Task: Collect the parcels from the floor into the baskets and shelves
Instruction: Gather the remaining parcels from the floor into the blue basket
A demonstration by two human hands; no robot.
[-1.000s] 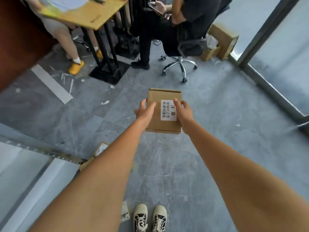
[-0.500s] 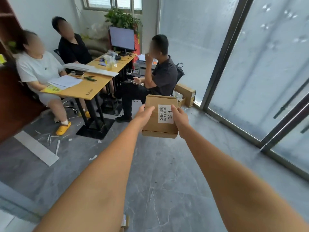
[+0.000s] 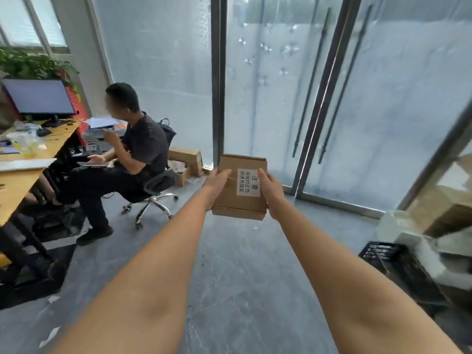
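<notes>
Frosted glass wall with dark metal door frames (image 3: 332,98) fills the upper centre and right of the frame; grey stone-look floor (image 3: 242,277) spans the bottom. At left, a seated person in dark clothes on a wheeled office chair (image 3: 153,198) faces a wooden desk (image 3: 23,175) carrying a black monitor (image 3: 38,98). At the right edge, blurred pale shelving (image 3: 421,238) stands above a black perforated plastic basket (image 3: 383,254), the likely destinations.

At centre you hold the flat brown cardboard parcel with a white printed label (image 3: 240,190) out in front of you, well above the floor. Your left hand (image 3: 217,185) grips its left edge, thumb lying over the top face; your right hand (image 3: 270,192) grips the right edge likewise. The fingers beneath are hidden.

Judged by its thin, crisp-edged shape, the parcel should handle as light and stiff, not slippery. Keep hold at the two long edges, supporting the underside, and avoid pressing the centre panel.
</notes>
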